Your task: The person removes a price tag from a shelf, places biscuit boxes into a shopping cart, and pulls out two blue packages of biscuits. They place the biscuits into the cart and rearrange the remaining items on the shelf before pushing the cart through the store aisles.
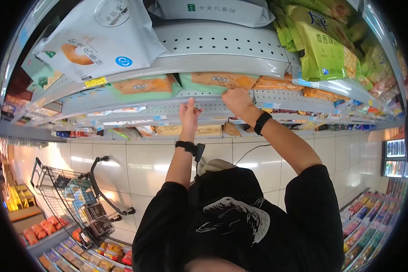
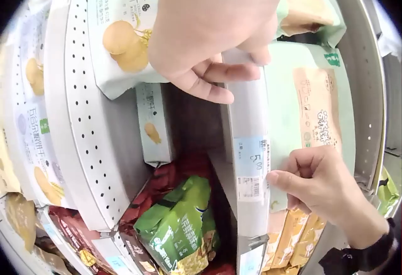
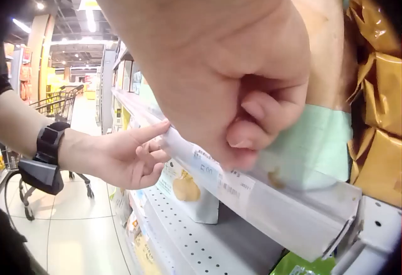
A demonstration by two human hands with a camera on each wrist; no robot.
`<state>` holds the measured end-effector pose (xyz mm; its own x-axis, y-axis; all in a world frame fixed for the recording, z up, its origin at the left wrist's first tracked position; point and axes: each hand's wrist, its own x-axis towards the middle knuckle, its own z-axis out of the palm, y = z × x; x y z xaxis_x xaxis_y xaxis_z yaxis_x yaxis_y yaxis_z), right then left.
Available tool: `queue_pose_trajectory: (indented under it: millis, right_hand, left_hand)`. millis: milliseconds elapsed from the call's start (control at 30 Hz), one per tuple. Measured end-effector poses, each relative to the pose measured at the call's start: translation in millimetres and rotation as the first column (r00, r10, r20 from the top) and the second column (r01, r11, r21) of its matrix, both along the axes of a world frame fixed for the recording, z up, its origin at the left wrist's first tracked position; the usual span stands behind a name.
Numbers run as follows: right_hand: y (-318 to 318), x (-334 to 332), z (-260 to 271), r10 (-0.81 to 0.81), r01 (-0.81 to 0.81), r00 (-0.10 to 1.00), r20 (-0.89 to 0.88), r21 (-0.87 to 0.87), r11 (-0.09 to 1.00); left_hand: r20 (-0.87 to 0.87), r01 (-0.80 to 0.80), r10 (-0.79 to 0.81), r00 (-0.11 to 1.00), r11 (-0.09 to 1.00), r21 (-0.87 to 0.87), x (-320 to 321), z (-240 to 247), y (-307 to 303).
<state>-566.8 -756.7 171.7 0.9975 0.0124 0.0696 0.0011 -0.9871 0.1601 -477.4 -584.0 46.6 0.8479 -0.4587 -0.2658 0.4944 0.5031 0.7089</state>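
Note:
A pale green snack packet [image 1: 220, 81] with a tan label lies on the second shelf. My right hand [image 1: 239, 103] is at its right front corner, fingers curled and thumb low beside the price tag [image 2: 251, 168]; in the right wrist view the curled fingers [image 3: 251, 140] sit against the packet just above the shelf rail [image 3: 270, 206]. To the left, my left hand [image 1: 190, 116] is held at the front of the same shelf, forefinger extended and the others loosely bent. Its fingertips touch the rail in the left wrist view. A second green packet [image 1: 145, 86] lies to the left.
Above, a perforated shelf [image 1: 222, 43] carries white packets [image 1: 99, 41] and green-yellow bags [image 1: 326, 50]. Orange-wrapped packs [image 3: 380, 162] stand right beside the green packet. Lower shelves hold boxes and a green bag [image 2: 182, 225]. A shopping cart [image 1: 72, 195] stands behind on the left.

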Motion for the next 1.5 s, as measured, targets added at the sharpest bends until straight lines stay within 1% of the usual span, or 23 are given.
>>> queue_pose_trajectory:
  millis: [67, 100, 200, 233, 267, 300, 367, 500, 567, 600, 667, 700, 800, 867, 967, 1000, 1067, 1167, 1233, 1333, 1400, 1433, 1500]
  right_hand:
    - [-0.7, 0.4, 3.9, -0.044, 0.046, 0.998, -0.051, 0.037, 0.998]
    - [-3.0, 2.3, 3.6, -0.038, 0.04, 0.998, -0.054, 0.044, 0.998]
    - [-9.7, 3.0, -2.1, -0.002, 0.005, 0.998, -0.056, 0.054, 0.999]
    - [-11.4, 4.1, -5.0, 0.029, -0.025, 0.999, -0.033, 0.1, 0.995]
    - [-12.3, 4.6, -7.3, 0.059, -0.057, 0.998, -0.007, 0.146, 0.988]
    - [-9.9, 3.7, -3.7, 0.062, -0.061, 0.998, -0.003, 0.143, 0.988]
    - [-5.2, 3.3, 4.7, -0.012, 0.027, 0.992, -0.123, 0.124, 0.992]
    - [-9.6, 3.4, -6.6, 0.013, -0.005, 0.998, -0.059, 0.135, 0.991]
    - [-7.7, -3.2, -7.0, -0.025, 0.034, 0.998, -0.055, 0.16, 0.986]
    - [-12.0, -14.2, -1.9, 0.095, -0.101, 0.995, 0.042, 0.187, 0.977]
    - [-11.6, -32.2, 2.4, -0.064, 0.062, 0.998, 0.0, 0.227, 0.972]
    - [-18.1, -37.9, 7.0, -0.052, 0.05, 0.999, 0.0, 0.224, 0.973]
    - [-40.1, -59.2, 14.2, -0.039, 0.041, 0.999, -0.015, 0.19, 0.981]
    - [-52.6, -57.6, 16.7, -0.081, 0.089, 0.995, -0.064, 0.137, 0.987]
    - [-73.0, -57.8, 5.8, -0.067, 0.078, 0.995, -0.079, 0.134, 0.988]
    - [-75.4, -58.9, 5.4, -0.068, 0.079, 0.994, -0.084, 0.134, 0.988]
    - [-80.4, -58.9, 5.2, -0.048, 0.058, 0.998, -0.05, 0.214, 0.975]
    - [-81.8, -51.3, -2.9, -0.096, 0.107, 0.994, -0.055, 0.242, 0.965]
    - [-84.2, -42.8, -3.5, -0.086, 0.099, 0.994, -0.068, 0.221, 0.97]
    - [-82.5, -40.8, 0.4, -0.081, 0.096, 0.993, -0.087, 0.189, 0.977]
    - [-84.3, -40.2, -1.1, -0.073, 0.096, 0.99, -0.124, 0.188, 0.977]
    - [-86.5, -42.9, -8.9, -0.033, 0.051, 0.995, -0.096, 0.197, 0.979]
    - [-84.0, -47.8, -15.1, -0.038, 0.05, 0.997, -0.066, 0.192, 0.98]
  left_hand:
    - [-0.037, -0.036, 0.036, 0.999, 0.999, 0.005, -6.5, 5.3, -4.0]
    - [-0.076, -0.056, 0.056, 0.996, 0.998, -0.001, -9.4, 6.5, -8.1]
    - [-0.113, -0.062, 0.064, 0.991, 0.998, 0.027, -23.9, 8.9, -19.8]
    - [-0.114, -0.065, 0.067, 0.991, 0.998, 0.022, -30.5, 11.6, -26.7]
    - [-0.074, -0.027, 0.03, 0.997, 0.999, 0.047, -38.8, 14.8, -35.1]
    - [-0.033, 0.011, -0.008, 0.999, 0.997, 0.076, -46.2, 17.6, -42.2]
    - [-0.037, -0.004, 0.005, 0.999, 0.999, 0.036, -57.4, 24.6, -59.5]
    - [-0.094, -0.079, 0.074, 0.993, 0.996, -0.048, -72.2, 21.7, -82.7]
    - [-0.086, -0.14, 0.133, 0.987, 0.987, -0.078, -73.2, 16.6, -91.3]
    - [-0.092, -0.185, 0.177, 0.98, 0.978, -0.097, -74.1, 12.0, -93.1]
    - [-0.07, -0.178, 0.171, 0.983, 0.978, -0.11, -74.2, -7.3, -92.3]
    - [-0.042, -0.156, 0.152, 0.988, 0.979, -0.129, -72.4, -4.2, -93.7]
    - [-0.012, -0.195, 0.195, 0.981, 0.973, -0.121, -77.0, -0.8, -97.4]
    - [-0.031, -0.203, 0.201, 0.979, 0.973, -0.11, -77.5, 3.7, -98.4]
    - [-0.06, -0.22, 0.215, 0.975, 0.97, -0.101, -75.6, 5.8, -96.9]
    - [-0.075, -0.224, 0.217, 0.973, 0.969, -0.104, -77.6, 6.0, -97.7]
    - [-0.065, -0.217, 0.211, 0.975, 0.971, -0.105, -78.7, 6.8, -98.2]
    - [-0.066, -0.21, 0.204, 0.977, 0.973, -0.091, -77.8, 6.6, -95.1]
    - [-0.081, -0.212, 0.206, 0.975, 0.974, -0.077, -74.9, 4.5, -93.9]
    - [-0.085, -0.192, 0.188, 0.978, 0.981, -0.034, -72.4, -1.0, -87.4]
    - [-0.03, -0.094, 0.094, 0.995, 0.995, 0.014, -67.5, -0.6, -81.3]
    - [-0.027, -0.096, 0.096, 0.995, 0.995, 0.016, -65.8, 1.6, -75.1]
    - [-0.187, -0.249, 0.23, 0.955, 0.964, -0.09, -57.0, 4.8, -61.8]
